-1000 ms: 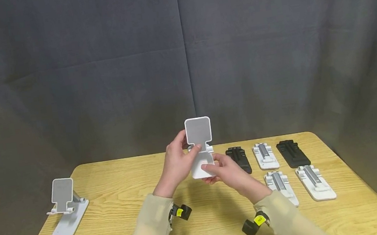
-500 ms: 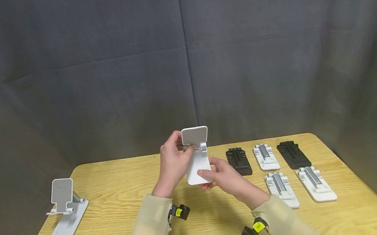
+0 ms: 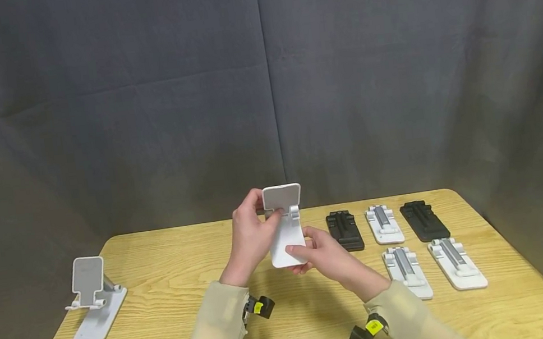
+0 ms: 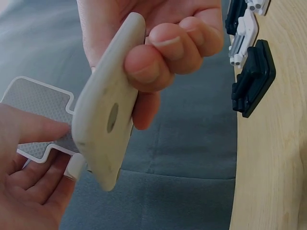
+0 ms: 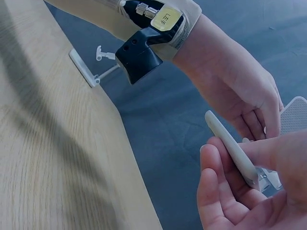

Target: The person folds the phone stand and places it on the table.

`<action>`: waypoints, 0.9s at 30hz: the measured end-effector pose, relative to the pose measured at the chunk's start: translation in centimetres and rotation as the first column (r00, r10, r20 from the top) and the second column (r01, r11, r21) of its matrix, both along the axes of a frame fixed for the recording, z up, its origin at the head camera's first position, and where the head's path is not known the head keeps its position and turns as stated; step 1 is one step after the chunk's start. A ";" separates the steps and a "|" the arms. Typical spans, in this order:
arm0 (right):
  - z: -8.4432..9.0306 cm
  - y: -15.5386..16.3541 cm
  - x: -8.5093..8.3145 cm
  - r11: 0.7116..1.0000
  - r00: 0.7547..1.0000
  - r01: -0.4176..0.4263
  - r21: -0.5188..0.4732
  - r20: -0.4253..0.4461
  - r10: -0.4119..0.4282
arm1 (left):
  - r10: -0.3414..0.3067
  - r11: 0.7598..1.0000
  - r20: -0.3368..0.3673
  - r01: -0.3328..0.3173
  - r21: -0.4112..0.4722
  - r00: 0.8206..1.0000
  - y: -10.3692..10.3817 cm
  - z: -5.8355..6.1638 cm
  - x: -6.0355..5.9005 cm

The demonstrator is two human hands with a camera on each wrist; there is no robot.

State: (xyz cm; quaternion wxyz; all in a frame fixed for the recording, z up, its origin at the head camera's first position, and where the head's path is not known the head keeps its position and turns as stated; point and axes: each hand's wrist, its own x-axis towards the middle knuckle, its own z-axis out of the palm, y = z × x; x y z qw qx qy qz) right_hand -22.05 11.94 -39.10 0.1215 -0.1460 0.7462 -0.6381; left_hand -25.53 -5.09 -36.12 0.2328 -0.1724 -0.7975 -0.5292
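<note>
A white phone stand (image 3: 287, 241) with a grey-padded plate is held up over the table, its plate unfolded from the base. My left hand (image 3: 253, 234) grips the plate near the hinge, thumb on the grey pad (image 4: 43, 108) and fingers behind. Lower down, my right hand (image 3: 325, 253) pinches the base, its thumb on top and fingers underneath. The left wrist view shows the base's underside (image 4: 108, 120) with a dark oval mark. In the right wrist view the base (image 5: 232, 148) appears edge-on between thumb and fingers.
An unfolded white stand (image 3: 97, 304) stands at the table's left. On the right lie folded stands: a black one (image 3: 344, 231), another black one (image 3: 424, 220), and white ones (image 3: 384, 224), (image 3: 407, 271), (image 3: 457, 262). A dark curtain (image 3: 144, 123) hangs behind the wooden table (image 3: 172, 272).
Both hands lowered the held stand slightly, and its plate tilted back relative to the base, appearing shorter in the head view. Over the last half second, the hands barely moved.
</note>
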 end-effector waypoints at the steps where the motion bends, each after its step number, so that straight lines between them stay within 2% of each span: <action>1: 0.0 0.0 0.0 1.000 1.000 0.000 0.000 0.000 0.000 | -0.001 1.000 0.000 0.001 0.001 1.000 0.0 0.0 0.0; 15: -0.4 0.0 -0.1 1.000 1.000 0.014 -0.023 0.009 -0.014 | 0.001 1.000 -0.029 -0.001 -0.001 1.000 0.1 -0.6 -0.2; 18: -0.4 0.1 -0.2 0.999 1.000 0.007 -0.031 -0.002 -0.008 | -0.010 1.000 -0.001 0.010 0.014 1.000 0.0 -0.5 -0.1; 21: -0.3 0.2 -0.1 0.999 1.000 0.001 -0.036 -0.019 -0.002 | -0.016 0.999 0.059 0.013 0.046 0.998 -0.3 -0.2 0.0; 23: -0.3 0.2 -0.1 0.999 1.000 0.003 -0.033 -0.027 -0.003 | 0.001 0.999 0.132 -0.007 0.044 0.991 -0.6 0.4 0.0; 25: -0.2 0.3 -0.1 0.999 0.999 -0.001 -0.033 -0.038 0.000 | 0.013 0.999 0.233 -0.020 0.028 0.972 -0.9 1.0 -0.2; 27: -0.2 0.3 -0.1 1.000 0.999 -0.002 -0.027 -0.044 0.001 | 0.026 1.000 0.347 -0.028 0.000 0.937 -1.2 1.6 -0.3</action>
